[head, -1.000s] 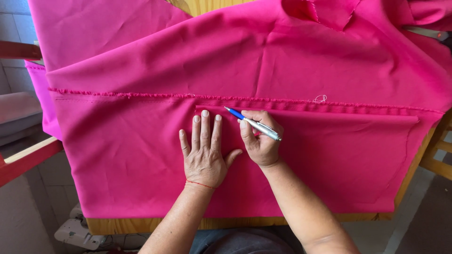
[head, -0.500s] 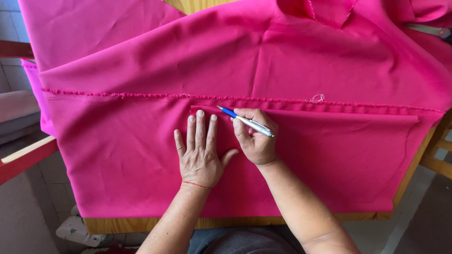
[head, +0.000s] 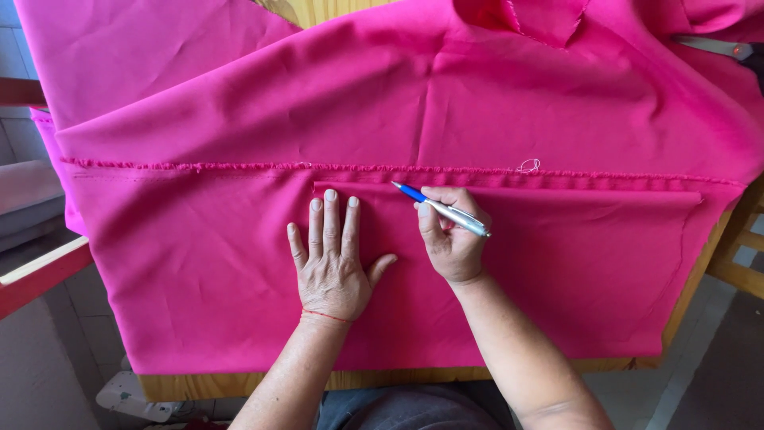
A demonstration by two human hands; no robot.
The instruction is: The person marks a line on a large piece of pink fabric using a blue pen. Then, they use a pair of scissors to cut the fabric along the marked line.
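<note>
Pen [head: 442,210] in right hand [head: 450,239] marks pink fabric [head: 239,239]; left hand [head: 331,263] flattens it.

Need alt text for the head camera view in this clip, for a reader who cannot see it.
A person's right hand holds a blue and silver pen with its tip at the upper edge of a pink fabric strip, while the left hand presses flat on the bright pink cloth covering a wooden table.

One view only, head-worn. Looks steeply down from above the person's chest onto the table [head: 398,377], facing away from the body. Close range: pink fabric [head: 477,103] fills most of the frame, forearms enter from bottom edge. Floor visible at left and right margins.
</note>
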